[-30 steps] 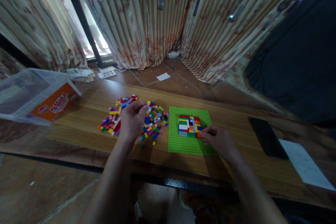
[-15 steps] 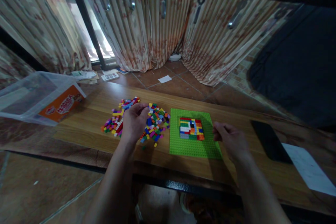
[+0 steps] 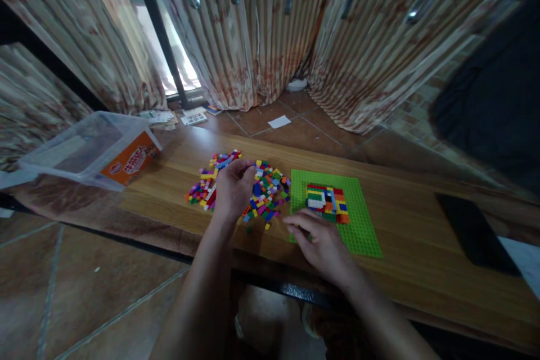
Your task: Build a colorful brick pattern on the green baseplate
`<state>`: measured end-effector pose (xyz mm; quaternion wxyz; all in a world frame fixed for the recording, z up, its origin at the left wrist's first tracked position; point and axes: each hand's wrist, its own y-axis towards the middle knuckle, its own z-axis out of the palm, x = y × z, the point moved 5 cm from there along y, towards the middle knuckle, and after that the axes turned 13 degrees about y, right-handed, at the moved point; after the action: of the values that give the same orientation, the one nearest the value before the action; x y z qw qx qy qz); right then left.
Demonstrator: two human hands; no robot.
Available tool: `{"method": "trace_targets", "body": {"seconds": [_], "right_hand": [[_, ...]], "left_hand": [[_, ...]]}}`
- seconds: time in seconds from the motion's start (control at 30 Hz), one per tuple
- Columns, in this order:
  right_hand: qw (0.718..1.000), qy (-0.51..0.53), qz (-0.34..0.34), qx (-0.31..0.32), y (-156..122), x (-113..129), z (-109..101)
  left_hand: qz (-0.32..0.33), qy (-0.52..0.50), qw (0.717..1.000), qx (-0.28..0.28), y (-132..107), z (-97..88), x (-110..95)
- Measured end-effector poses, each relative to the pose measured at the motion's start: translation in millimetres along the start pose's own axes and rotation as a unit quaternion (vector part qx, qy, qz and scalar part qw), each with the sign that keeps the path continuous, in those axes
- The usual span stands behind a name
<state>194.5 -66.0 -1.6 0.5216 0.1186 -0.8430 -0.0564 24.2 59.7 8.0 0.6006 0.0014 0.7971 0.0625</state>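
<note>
A green baseplate (image 3: 358, 225) lies on the wooden table (image 3: 413, 236) with a small block of coloured bricks (image 3: 327, 202) pressed onto it. To its left spreads a pile of loose small bricks (image 3: 270, 191). My left hand (image 3: 232, 188) hovers over that pile with its fingers curled together; what they pinch, if anything, is hidden. At the baseplate's near left corner is my right hand (image 3: 318, 242), fingers stretched out toward the pile and holding nothing.
A clear plastic tub with an orange label (image 3: 90, 149) lies tipped at the table's left end. A black phone (image 3: 475, 230) and a white sheet (image 3: 525, 259) lie at the right. Curtains hang behind, over a tiled floor with scattered papers.
My right hand left the brick block, drew back to the right, then swung left across the baseplate toward the pile. My left hand stays over the pile. The view has shifted to the left.
</note>
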Motion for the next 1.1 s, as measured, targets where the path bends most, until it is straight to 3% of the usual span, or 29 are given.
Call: {"method": "trace_targets", "body": {"seconds": [0.07, 0.17, 0.53, 1.1], "right_hand": [[0.999, -0.022, -0.005, 0.03, 1, 0, 11], [0.999, -0.045, 0.007, 0.028, 2, -3, 18], [0.993, -0.103, 0.037, -0.048, 14, -10, 20], [0.982, -0.178, 0.049, -0.036, 29, -11, 31]], "left_hand": [[0.003, -0.004, 1.0, -0.004, 0, -1.0, 0], [0.003, -0.006, 1.0, -0.006, 0, -3.0, -1], [-0.01, -0.011, 1.0, -0.011, -1, -7.1, -2], [-0.012, -0.007, 1.0, -0.021, -2, -8.4, -5]]}}
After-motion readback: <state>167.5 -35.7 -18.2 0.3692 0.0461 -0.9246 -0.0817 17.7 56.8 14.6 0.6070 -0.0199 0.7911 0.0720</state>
